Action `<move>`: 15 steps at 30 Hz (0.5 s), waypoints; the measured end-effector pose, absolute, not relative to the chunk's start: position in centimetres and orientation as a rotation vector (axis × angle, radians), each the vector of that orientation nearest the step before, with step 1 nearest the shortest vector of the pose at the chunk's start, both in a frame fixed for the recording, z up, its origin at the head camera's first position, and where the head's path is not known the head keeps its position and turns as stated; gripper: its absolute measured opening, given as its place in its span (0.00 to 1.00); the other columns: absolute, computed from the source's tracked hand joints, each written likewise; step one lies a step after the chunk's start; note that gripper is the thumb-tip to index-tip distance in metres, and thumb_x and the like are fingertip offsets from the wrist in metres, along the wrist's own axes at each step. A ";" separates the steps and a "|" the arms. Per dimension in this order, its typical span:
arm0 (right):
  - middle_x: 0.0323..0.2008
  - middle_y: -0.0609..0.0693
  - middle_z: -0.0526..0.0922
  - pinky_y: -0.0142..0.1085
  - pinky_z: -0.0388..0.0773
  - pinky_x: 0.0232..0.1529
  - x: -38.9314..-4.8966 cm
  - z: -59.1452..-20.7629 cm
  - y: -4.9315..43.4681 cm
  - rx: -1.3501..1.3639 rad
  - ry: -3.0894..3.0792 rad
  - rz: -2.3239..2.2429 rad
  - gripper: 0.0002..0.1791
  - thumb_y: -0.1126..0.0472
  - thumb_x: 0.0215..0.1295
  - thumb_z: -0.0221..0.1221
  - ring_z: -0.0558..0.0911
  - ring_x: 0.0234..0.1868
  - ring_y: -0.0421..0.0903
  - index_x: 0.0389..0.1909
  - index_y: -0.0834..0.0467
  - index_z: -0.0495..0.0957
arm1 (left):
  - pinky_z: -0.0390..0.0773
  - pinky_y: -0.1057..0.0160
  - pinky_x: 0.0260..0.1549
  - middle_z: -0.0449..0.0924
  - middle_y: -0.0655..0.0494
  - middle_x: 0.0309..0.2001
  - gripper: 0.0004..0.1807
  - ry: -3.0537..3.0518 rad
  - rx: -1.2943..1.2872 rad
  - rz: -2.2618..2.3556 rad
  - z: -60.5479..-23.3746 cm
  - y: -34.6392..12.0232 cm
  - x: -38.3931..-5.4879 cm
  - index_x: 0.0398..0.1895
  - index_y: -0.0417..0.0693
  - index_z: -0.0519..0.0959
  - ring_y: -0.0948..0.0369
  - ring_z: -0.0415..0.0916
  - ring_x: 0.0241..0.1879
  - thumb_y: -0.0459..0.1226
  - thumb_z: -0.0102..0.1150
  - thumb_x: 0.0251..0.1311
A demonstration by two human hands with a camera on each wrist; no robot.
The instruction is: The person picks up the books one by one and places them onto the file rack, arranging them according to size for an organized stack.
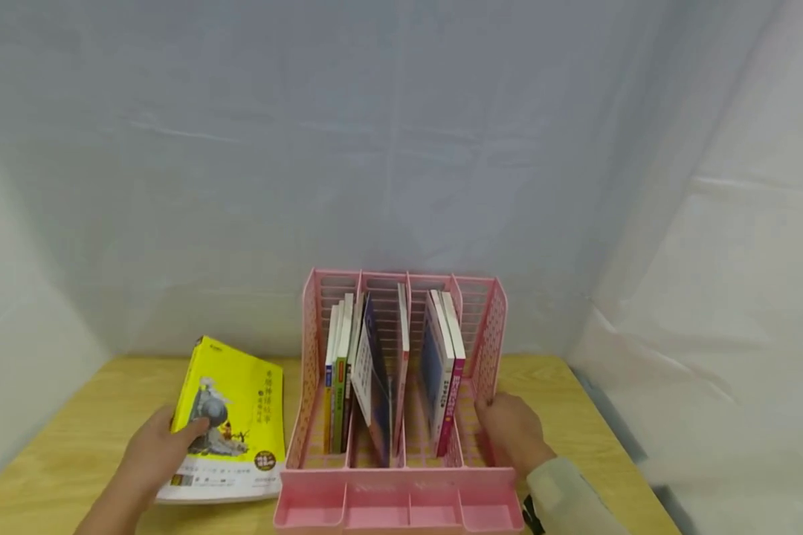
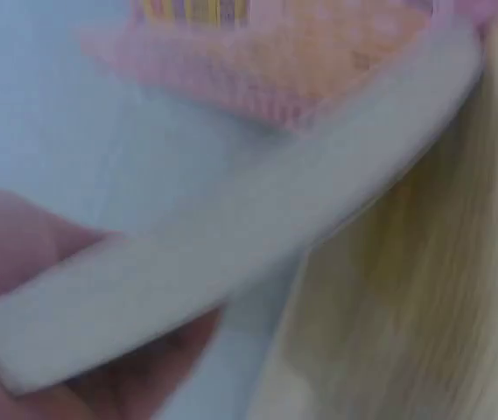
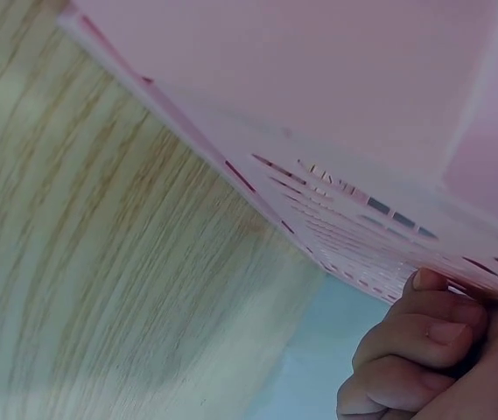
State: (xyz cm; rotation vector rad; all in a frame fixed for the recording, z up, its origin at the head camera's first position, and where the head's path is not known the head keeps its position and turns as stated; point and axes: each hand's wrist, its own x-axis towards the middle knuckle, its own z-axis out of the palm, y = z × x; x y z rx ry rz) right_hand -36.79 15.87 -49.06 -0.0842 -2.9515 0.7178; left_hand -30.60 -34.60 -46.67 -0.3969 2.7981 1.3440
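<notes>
A yellow book (image 1: pixel 230 405) lies on the wooden table (image 1: pixel 73 446), left of a pink file rack (image 1: pixel 491 327). My left hand (image 1: pixel 167 442) grips the book's left edge, with the thumb on the cover. The left wrist view is blurred; it shows the book's white page edge (image 2: pixel 231 262) crossing my left hand (image 2: pixel 21 254). My right hand (image 1: pixel 511 431) holds the rack's right side wall near its front. In the right wrist view its curled fingers (image 3: pixel 415 337) press against the rack's perforated wall (image 3: pixel 336 114).
Several books (image 1: pixel 348 371) stand upright in the rack's left compartments, and more books (image 1: pixel 442 371) in the third; the rightmost looks bare. A low tray (image 1: pixel 401 513) runs along the rack's front. White cloth (image 1: pixel 401 148) hangs behind and beside the table.
</notes>
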 end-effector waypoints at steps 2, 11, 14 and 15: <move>0.22 0.52 0.77 0.43 0.73 0.26 -36.8 -49.1 15.8 -0.073 -2.954 0.730 0.26 0.46 0.80 0.43 0.75 0.24 0.49 0.24 0.55 0.75 | 0.76 0.54 0.40 0.73 0.31 0.57 0.37 2.928 -0.401 1.410 -46.1 -33.1 -30.0 0.71 0.29 0.58 0.47 0.73 0.46 0.52 0.48 0.78; 0.21 0.52 0.75 0.43 0.74 0.26 -36.5 -49.0 15.9 -0.054 -2.946 0.753 0.26 0.47 0.80 0.43 0.74 0.23 0.49 0.23 0.56 0.73 | 0.83 0.50 0.37 0.79 0.33 0.52 0.28 3.175 0.040 1.345 -45.8 -27.4 -29.0 0.59 0.32 0.63 0.46 0.81 0.44 0.40 0.61 0.65; 0.21 0.52 0.75 0.43 0.75 0.25 -36.5 -48.9 16.1 -0.033 -2.939 0.684 0.26 0.49 0.81 0.42 0.75 0.23 0.49 0.22 0.57 0.72 | 0.82 0.37 0.46 0.71 0.23 0.63 0.36 2.918 0.230 1.319 -45.9 -26.8 -28.8 0.71 0.27 0.55 0.34 0.78 0.54 0.38 0.56 0.68; 0.20 0.53 0.75 0.44 0.75 0.24 -36.6 -48.9 16.2 -0.026 -2.936 0.655 0.26 0.50 0.81 0.42 0.75 0.22 0.49 0.21 0.57 0.71 | 0.83 0.36 0.45 0.68 0.21 0.65 0.38 2.820 0.236 1.354 -46.0 -26.6 -28.7 0.73 0.26 0.52 0.32 0.77 0.55 0.37 0.55 0.69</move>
